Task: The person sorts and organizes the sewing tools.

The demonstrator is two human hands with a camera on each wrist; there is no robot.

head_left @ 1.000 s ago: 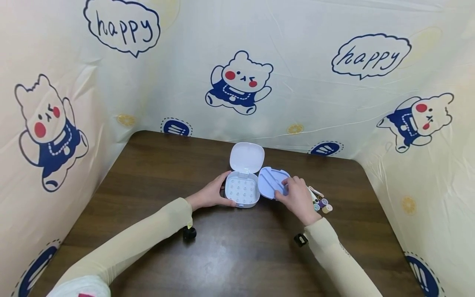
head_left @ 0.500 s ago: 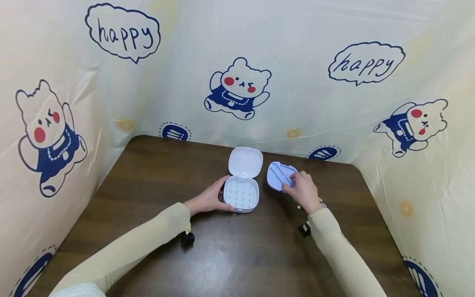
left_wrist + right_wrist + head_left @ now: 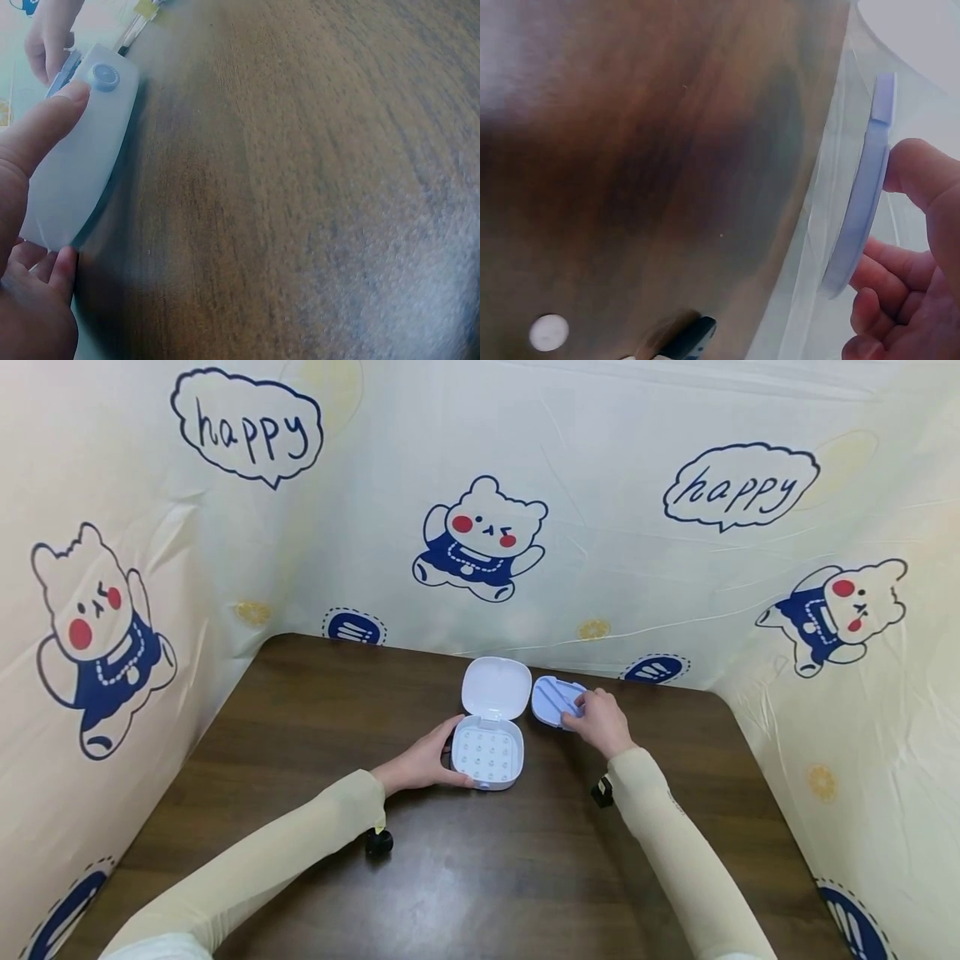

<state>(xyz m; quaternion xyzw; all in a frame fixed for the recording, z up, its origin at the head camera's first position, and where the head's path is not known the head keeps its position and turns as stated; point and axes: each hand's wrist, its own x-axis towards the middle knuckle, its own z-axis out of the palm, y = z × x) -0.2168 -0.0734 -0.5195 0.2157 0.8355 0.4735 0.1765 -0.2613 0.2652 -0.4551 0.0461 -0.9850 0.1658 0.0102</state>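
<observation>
A white plastic box (image 3: 501, 785) stands on the table with rows of small pegs inside. Its hinged lid (image 3: 497, 687) is raised at the back. My left hand (image 3: 422, 762) grips the box from the left, the thumb (image 3: 52, 120) on the front wall beside a round button (image 3: 104, 76) and the other fingers wrapped behind. Just right of the lid, my right hand (image 3: 604, 723) pinches a thin lavender tray (image 3: 553, 702) with diagonal grooves by its right edge. The right wrist view catches this tray (image 3: 862, 202) edge-on, held up off the table.
On the table (image 3: 442, 877), the right wrist view shows a white round piece (image 3: 549, 332) and a dark-tipped object (image 3: 688, 339). A printed cloth (image 3: 480, 427) hangs behind the table and along both sides. Black wrist cameras (image 3: 378, 843) hang under the sleeves.
My right hand has carried the lavender tray away from the box's right side, toward the back of the table. Small thread spools seen earlier at the right are now hidden by the arm. The left hand keeps its grip.
</observation>
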